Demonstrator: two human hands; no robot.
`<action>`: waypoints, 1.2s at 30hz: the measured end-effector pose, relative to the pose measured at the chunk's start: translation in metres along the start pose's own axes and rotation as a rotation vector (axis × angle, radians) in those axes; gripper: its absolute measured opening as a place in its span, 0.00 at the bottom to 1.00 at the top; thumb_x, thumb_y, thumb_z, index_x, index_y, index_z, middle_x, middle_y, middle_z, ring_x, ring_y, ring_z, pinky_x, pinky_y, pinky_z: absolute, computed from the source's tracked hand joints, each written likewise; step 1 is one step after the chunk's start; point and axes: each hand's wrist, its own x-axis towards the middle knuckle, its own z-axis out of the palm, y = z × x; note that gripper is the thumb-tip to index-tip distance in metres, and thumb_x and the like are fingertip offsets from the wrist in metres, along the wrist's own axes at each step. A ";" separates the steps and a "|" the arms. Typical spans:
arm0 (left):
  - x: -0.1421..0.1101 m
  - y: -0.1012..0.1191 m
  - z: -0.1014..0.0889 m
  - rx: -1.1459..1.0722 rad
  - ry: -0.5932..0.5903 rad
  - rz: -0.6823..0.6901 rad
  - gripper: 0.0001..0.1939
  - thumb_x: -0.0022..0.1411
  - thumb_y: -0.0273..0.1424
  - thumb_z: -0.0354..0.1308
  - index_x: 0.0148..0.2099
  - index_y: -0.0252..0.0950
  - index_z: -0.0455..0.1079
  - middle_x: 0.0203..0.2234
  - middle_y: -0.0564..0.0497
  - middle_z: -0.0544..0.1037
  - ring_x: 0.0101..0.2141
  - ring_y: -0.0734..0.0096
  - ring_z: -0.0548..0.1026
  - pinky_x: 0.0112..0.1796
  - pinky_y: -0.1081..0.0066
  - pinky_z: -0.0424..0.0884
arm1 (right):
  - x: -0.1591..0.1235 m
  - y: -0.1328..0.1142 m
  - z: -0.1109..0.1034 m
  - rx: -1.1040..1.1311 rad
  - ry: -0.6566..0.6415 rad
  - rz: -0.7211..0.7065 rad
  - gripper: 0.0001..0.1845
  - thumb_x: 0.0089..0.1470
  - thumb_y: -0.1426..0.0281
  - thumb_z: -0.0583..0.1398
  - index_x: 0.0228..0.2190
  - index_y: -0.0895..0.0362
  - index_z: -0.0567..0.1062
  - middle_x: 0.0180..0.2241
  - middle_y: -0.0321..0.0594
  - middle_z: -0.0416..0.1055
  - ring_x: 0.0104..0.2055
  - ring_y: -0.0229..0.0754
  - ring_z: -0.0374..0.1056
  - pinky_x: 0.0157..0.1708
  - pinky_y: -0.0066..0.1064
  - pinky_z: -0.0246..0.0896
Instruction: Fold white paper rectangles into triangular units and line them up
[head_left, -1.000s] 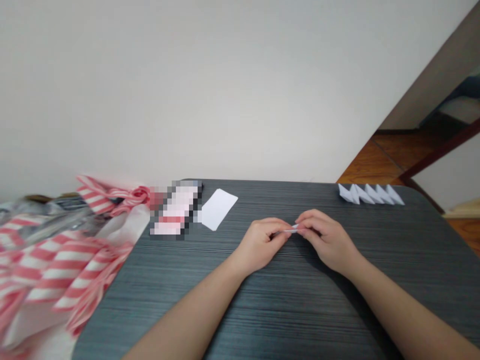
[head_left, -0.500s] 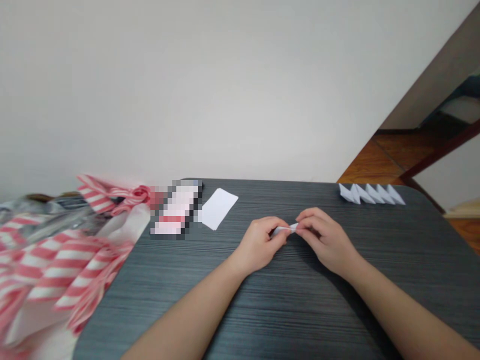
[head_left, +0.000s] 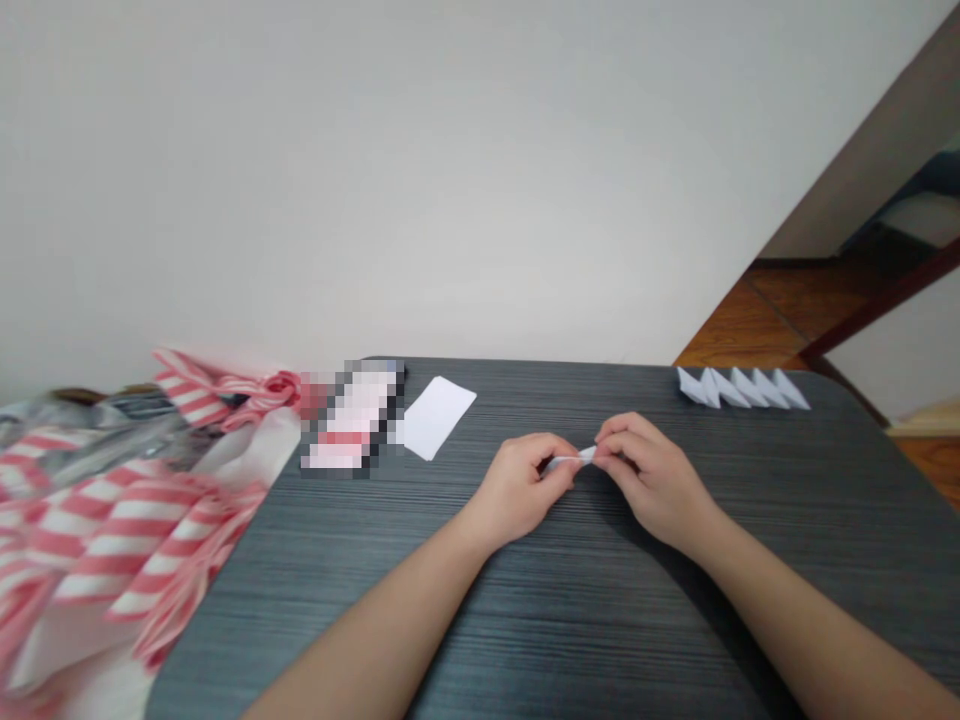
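Between my two hands is a small folded piece of white paper [head_left: 587,455], held just above the dark wood-grain table [head_left: 480,610]. My left hand [head_left: 525,487] pinches its left end between thumb and fingers. At its right end, the thumb and fingertips of my right hand [head_left: 651,480] are closed on the paper. Most of the folded paper is hidden behind my fingers. Beyond my left hand lies a white sheet stack [head_left: 440,417]. A row of several folded white paper pieces [head_left: 742,388] sits near the table's far right corner.
A phone-like object [head_left: 354,415], blurred by pixels, lies at the table's far left edge. Red-and-white striped cloth [head_left: 142,530] is heaped left of the table. A pale wall [head_left: 480,180] rises behind it. Wooden floor [head_left: 739,320] shows at the right.
My right hand has shifted very slightly up and to the right at the paper's right end. The left hand and everything on the table look unmoved.
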 end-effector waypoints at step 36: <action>-0.001 0.000 0.000 -0.083 -0.055 -0.057 0.12 0.66 0.36 0.54 0.38 0.34 0.74 0.29 0.49 0.79 0.30 0.71 0.75 0.33 0.72 0.70 | -0.002 -0.006 0.000 0.157 -0.131 0.263 0.11 0.60 0.66 0.59 0.26 0.55 0.75 0.22 0.33 0.72 0.25 0.37 0.66 0.26 0.27 0.59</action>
